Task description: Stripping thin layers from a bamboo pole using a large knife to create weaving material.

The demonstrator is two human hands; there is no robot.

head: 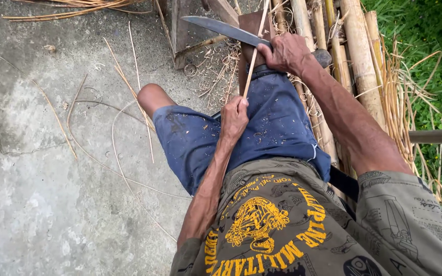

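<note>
Your left hand pinches the thin pale bamboo strip low, above your blue-shorted knee; your right hand grips the long steel knife beyond that knee. The strip looks light, springy and splintery, so hold it close to the blade.

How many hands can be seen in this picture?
2. The left hand grips a thin bamboo strip above the lap. The right hand holds a long knife near the knee. No other hands show.
</note>
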